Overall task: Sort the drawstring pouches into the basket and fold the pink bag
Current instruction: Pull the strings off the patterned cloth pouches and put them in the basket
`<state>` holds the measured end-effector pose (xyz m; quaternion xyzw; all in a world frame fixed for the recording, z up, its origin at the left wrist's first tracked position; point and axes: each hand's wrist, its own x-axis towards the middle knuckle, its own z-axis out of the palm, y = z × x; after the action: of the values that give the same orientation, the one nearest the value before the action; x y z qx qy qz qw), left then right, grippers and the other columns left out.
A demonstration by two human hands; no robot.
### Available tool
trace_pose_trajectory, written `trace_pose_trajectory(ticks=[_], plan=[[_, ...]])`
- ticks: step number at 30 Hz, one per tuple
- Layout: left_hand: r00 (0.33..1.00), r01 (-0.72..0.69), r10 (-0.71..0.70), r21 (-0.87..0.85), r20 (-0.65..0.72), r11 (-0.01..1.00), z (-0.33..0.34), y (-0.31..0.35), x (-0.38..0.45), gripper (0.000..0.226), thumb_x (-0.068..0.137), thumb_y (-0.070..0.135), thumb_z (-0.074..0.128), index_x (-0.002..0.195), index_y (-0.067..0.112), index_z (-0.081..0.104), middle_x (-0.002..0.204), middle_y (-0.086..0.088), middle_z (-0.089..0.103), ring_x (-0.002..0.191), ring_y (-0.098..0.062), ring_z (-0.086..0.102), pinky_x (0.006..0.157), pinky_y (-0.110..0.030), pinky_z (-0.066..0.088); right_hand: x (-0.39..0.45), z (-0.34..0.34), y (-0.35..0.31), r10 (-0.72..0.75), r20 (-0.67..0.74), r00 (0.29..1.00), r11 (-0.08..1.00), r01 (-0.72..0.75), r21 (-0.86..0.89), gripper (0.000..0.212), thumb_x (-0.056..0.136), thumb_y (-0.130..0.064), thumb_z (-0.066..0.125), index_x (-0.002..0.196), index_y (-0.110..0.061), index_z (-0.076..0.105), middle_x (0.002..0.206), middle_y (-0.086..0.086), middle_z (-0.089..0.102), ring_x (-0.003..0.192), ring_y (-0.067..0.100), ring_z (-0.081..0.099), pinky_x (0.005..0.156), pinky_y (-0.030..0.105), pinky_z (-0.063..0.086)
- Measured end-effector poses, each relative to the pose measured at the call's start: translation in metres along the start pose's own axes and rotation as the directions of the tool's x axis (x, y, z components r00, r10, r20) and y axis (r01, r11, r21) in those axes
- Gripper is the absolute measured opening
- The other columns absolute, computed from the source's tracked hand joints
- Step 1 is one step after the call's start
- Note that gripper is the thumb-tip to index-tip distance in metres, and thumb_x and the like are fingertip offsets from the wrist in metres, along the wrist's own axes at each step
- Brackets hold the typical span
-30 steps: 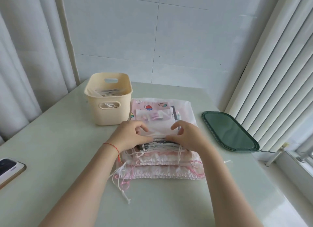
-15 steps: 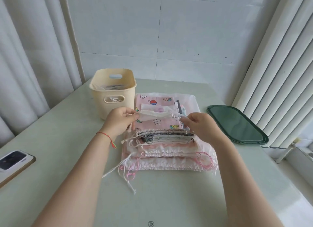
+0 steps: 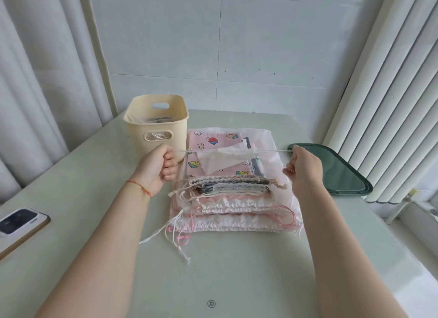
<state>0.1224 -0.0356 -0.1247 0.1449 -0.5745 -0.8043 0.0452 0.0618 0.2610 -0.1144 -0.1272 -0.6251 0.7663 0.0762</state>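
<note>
Over the table point(image 3: 237, 282), hands apparently pinch drawstrings point(image 3: 267, 152).

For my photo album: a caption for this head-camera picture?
Both hands, left and right, pull a sheer pouch shut by its drawstrings.

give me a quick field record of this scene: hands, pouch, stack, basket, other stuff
left hand: grips one drawstring end
right hand: pinches the other end
sheer pouch: hangs on the taut cord above the stack
stack of pouches: on the table
basket: left of the stack, holds pouches
green tray: right
phone: far left
</note>
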Motion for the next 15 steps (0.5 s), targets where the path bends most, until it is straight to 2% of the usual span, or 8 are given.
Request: trace_pose_trajectory(ticks=[3,5,7,9,10,12,13,15], plan=[[0.973,-0.217,0.218,0.030,-0.070,0.976,0.012,-0.004,-0.001,0.042,0.089,0.005,0.049,0.050,0.017,0.042,0.051,0.002,0.041,0.054,-0.016,0.042,0.043,-0.020,0.031,0.000,0.004,0.003,-0.097,0.044,0.994,0.995,0.095,0.032,0.027,0.087,-0.013,0.063,0.063,-0.010,0.050,0.058,0.003,0.048,0.055,0.016,0.049,0.061,0.028,0.052],[0.946,-0.324,0.323,-0.021,-0.027,0.946,0.024,-0.002,-0.007,0.042,0.086,-0.006,0.048,0.050,0.013,0.060,0.065,-0.006,0.056,0.068,-0.019,0.054,0.050,-0.020,0.041,-0.005,0.012,0.004,-0.169,0.105,0.980,0.985,0.166,0.044,0.019,0.082,-0.007,0.066,0.063,-0.008,0.062,0.064,0.004,0.059,0.065,0.018,0.059,0.077,0.034,0.055],[0.939,-0.329,0.334,-0.071,0.076,0.942,0.033,0.000,-0.016,0.031,0.085,-0.006,0.047,0.065,0.005,0.068,0.082,-0.014,0.066,0.076,-0.022,0.061,0.050,-0.021,0.045,-0.012,0.020,0.005,-0.211,0.181,0.961,0.977,0.214,0.004,0.017,0.079,-0.010,0.069,0.064,-0.016,0.074,0.075,0.004,0.069,0.081,0.017,0.063,0.092,0.035,0.052],[0.933,-0.294,0.300,-0.062,0.196,0.954,0.039,-0.002,-0.023,0.031,0.089,0.002,0.050,0.062,0.008,0.064,0.075,-0.013,0.067,0.069,-0.023,0.063,0.044,-0.021,0.042,-0.022,0.026,0.006,-0.207,0.303,0.930,0.976,0.217,0.002,0.013,0.081,-0.015,0.070,0.070,-0.014,0.077,0.084,0.018,0.069,0.086,0.020,0.061,0.101,0.039,0.047],[0.929,-0.279,0.277,-0.026,0.246,0.960,0.041,-0.003,-0.025,0.036,0.092,0.009,0.052,0.058,0.013,0.060,0.067,-0.009,0.065,0.063,-0.021,0.063,0.043,-0.021,0.040,-0.026,0.028,0.005,-0.200,0.378,0.904,0.979,0.200,0.040,0.019,0.084,-0.014,0.068,0.067,-0.008,0.073,0.079,0.022,0.065,0.085,0.025,0.061,0.103,0.043,0.045],[0.917,-0.263,0.231,0.059,0.326,0.963,0.046,-0.006,-0.027,0.033,0.094,0.025,0.052,0.063,0.018,0.061,0.059,-0.005,0.061,0.055,-0.016,0.058,0.048,-0.024,0.034,-0.033,0.031,0.005,-0.198,0.503,0.841,0.979,0.151,0.134,0.030,0.094,-0.013,0.059,0.069,0.002,0.062,0.064,0.017,0.056,0.070,0.029,0.062,0.094,0.047,0.050],[0.908,-0.260,0.211,0.092,0.361,0.961,0.048,-0.007,-0.027,0.029,0.096,0.029,0.049,0.072,0.020,0.063,0.059,-0.004,0.059,0.053,-0.015,0.055,0.049,-0.026,0.030,-0.036,0.032,0.004,-0.196,0.539,0.819,0.980,0.141,0.142,0.030,0.096,-0.015,0.056,0.073,0.002,0.062,0.060,0.014,0.053,0.060,0.027,0.058,0.082,0.048,0.052],[0.899,-0.250,0.173,0.147,0.402,0.957,0.049,-0.010,-0.026,0.025,0.099,0.030,0.045,0.086,0.018,0.064,0.058,-0.002,0.052,0.048,-0.015,0.046,0.047,-0.024,0.025,-0.037,0.033,0.005,-0.172,0.567,0.806,0.985,0.150,0.085,0.031,0.098,-0.023,0.054,0.081,0.000,0.067,0.057,0.010,0.046,0.048,0.022,0.045,0.060,0.039,0.043]])
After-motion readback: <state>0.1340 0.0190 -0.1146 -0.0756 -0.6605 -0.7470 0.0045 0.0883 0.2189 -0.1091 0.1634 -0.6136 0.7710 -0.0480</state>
